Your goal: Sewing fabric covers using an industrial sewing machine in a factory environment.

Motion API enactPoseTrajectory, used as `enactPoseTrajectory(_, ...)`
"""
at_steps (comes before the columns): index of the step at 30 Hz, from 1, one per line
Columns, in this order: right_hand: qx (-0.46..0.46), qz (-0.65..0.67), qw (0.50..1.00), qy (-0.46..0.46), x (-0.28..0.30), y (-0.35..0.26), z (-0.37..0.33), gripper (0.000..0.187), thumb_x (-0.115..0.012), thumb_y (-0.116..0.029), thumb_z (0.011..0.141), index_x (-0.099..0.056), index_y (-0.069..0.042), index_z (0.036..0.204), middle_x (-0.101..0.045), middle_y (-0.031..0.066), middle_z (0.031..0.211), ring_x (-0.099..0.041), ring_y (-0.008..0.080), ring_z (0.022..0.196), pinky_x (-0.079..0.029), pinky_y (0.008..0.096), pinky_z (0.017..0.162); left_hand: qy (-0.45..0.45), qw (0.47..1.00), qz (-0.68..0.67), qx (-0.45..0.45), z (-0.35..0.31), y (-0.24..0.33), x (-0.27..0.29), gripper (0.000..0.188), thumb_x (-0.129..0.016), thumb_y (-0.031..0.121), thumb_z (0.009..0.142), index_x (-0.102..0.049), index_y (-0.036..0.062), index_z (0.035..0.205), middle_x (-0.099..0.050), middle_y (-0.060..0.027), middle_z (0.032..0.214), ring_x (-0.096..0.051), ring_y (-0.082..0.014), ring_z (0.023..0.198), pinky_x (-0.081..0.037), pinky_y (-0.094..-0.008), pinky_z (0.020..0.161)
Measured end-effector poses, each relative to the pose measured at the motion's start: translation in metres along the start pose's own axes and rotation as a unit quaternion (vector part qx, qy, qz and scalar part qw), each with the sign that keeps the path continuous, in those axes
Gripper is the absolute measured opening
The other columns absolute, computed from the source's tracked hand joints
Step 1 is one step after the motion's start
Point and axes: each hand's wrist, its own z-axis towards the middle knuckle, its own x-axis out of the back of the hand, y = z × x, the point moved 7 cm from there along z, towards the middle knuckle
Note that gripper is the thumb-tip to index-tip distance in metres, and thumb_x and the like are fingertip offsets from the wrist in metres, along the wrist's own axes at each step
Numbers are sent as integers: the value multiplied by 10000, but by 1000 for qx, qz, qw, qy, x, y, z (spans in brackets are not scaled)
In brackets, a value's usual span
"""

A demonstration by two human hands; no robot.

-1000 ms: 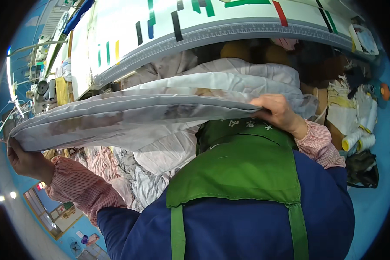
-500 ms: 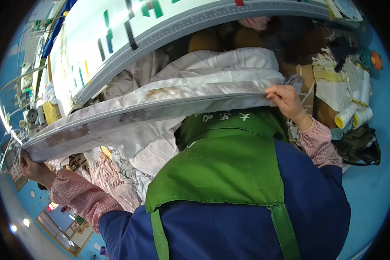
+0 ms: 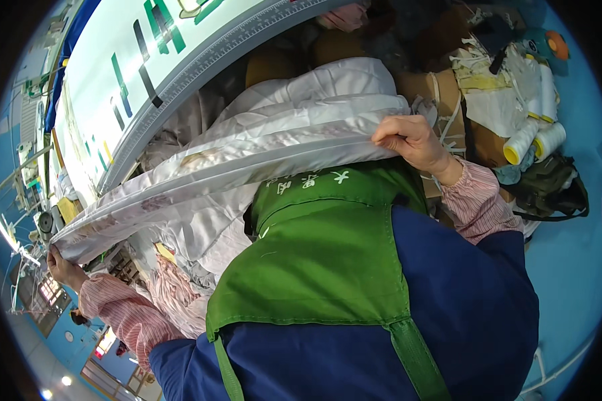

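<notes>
Stretching between 2 bare hands, a long strip of pale grey cloth [image 3: 247,164] with brownish blotches crosses in front of the person, just above the green apron [image 3: 308,267]. It slants, with its left end lower than its right end. The left hand [image 3: 65,270] is pinching the far left end at the corner, with the arm reached well out to the side. The right hand [image 3: 413,142] is grasping the other end between the thumb and the bent fingers, near the top of the apron.

Behind the strip, more loose white cloth [image 3: 354,79] is heaped toward the white table [image 3: 87,97], whose border carries a grey ruler [image 3: 194,72]. Several tape strips [image 3: 119,79] (green, black and yellow) are on the table top. Below the left part of the strip lies a crumpled pink cloth [image 3: 174,284].

To the right of the right hand, 2 white thread cones [image 3: 519,142] with yellow ends lie side by side, and 2 others stand just above them. Beneath is a dark bag [image 3: 548,188]. Both forearms wear pink striped sleeves [image 3: 478,200].
</notes>
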Motion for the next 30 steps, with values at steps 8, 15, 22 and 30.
enactPoseTrajectory(8,2,6,998,-67,2,-15,-2,229,-805,-172,749,-632,-32,804,-649,64,827,-618,172,729,-473,275,646,-3,1000,15,3,6,8,3,216,-678,164,918,-625,-9,1036,-668,-97,982,-633,-170,856,-540,-300,746)
enactPoseTrajectory(15,0,12,999,-35,8,-26,-1,223,-801,-163,762,-625,-26,752,-648,102,819,-587,196,685,-448,287,612,-17,1000,5,-17,6,4,3,219,-678,158,917,-629,-14,1042,-670,-101,994,-641,-175,862,-549,-299,754)
enactPoseTrajectory(22,19,-29,999,22,11,-42,-6,186,-709,-146,867,-590,-33,778,-616,69,748,-528,184,677,-410,287,639,-14,1000,-3,-6,-5,-7,7,232,-682,169,914,-627,-13,1046,-668,-95,984,-635,-174,852,-550,-301,748)
enactPoseTrajectory(30,-132,-7,991,29,3,-29,-9,126,-666,-76,899,-571,-11,848,-605,50,731,-568,108,632,-436,232,563,34,999,-41,6,-29,-7,21,245,-679,172,915,-633,-19,1062,-661,-95,978,-627,-176,859,-528,-308,760)
